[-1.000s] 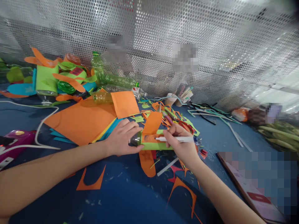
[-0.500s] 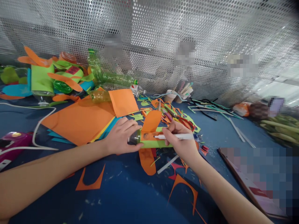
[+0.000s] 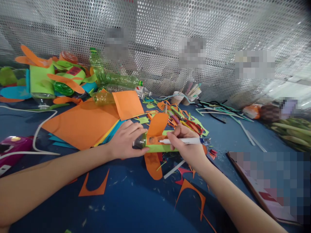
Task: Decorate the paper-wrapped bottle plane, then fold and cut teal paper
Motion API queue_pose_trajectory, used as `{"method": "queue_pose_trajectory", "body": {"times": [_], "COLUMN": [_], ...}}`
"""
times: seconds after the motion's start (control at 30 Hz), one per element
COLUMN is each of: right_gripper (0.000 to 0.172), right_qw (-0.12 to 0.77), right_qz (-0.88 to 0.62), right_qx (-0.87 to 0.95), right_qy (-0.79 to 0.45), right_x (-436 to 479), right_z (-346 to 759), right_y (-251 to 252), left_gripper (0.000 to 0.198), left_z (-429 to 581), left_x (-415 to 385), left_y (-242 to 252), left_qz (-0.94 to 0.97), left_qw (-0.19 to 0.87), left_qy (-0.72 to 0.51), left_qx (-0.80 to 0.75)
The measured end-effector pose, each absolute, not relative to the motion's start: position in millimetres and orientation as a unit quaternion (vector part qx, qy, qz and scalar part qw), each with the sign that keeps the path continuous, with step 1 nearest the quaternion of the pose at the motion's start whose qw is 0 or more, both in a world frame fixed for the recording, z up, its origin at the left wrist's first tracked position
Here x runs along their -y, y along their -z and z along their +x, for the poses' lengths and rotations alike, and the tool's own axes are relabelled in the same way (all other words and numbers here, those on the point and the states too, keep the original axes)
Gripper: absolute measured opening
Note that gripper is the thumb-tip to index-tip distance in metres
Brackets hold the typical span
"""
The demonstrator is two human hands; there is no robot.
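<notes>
The right hand [image 3: 186,144] pinches a white marker [image 3: 190,141] between thumb and fingers, closed firmly round the barrel, tip pointing left. The tip is at the orange paper [image 3: 157,124] by some dark marks [image 3: 152,139]; whether it touches is too fine to tell. The left hand [image 3: 127,140] curls round the dark end of a bottle [image 3: 139,142], spread only as wide as the bottle, thumb on the near side.

The surface looks curved, so drawing well probably calls for the left hand to press the bottle down against rolling, and for short, light strokes. Resting the right hand on the green paper [image 3: 157,148] should steady the tip, clear of the marks in case the ink smears.

The bottle lies on its side between the hands: left end in the left grip, right part behind the right hand. The orange paper crosses it just right of the left hand, with one flap on the far side and one on the near side.

Beyond are scraps [image 3: 143,120] on the far side, orange sheets [image 3: 85,123] to the left and cups [image 3: 177,98] farther off
</notes>
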State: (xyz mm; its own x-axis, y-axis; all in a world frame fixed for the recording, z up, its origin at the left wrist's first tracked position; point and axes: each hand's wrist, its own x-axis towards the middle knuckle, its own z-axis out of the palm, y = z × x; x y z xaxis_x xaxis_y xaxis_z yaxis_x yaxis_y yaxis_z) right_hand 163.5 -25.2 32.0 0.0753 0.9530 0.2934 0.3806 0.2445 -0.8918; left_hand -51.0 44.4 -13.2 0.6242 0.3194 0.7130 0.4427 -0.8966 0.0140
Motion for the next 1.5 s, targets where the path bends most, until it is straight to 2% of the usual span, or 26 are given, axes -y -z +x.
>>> {"method": "queue_pose_trajectory", "body": {"times": [1.5], "right_gripper": [0.028], "right_qw": [0.478], "right_qz": [-0.536], "right_qx": [0.626], "right_qy": [-0.303], "right_x": [24.2], "right_z": [165.8], "right_y": [-26.7], "left_gripper": [0.045], "left_z": [-50.6], "left_x": [-43.7], "left_y": [13.2], "left_qz": [-0.898], "left_qw": [0.084], "left_qy": [0.375], "left_qx": [0.215]}}
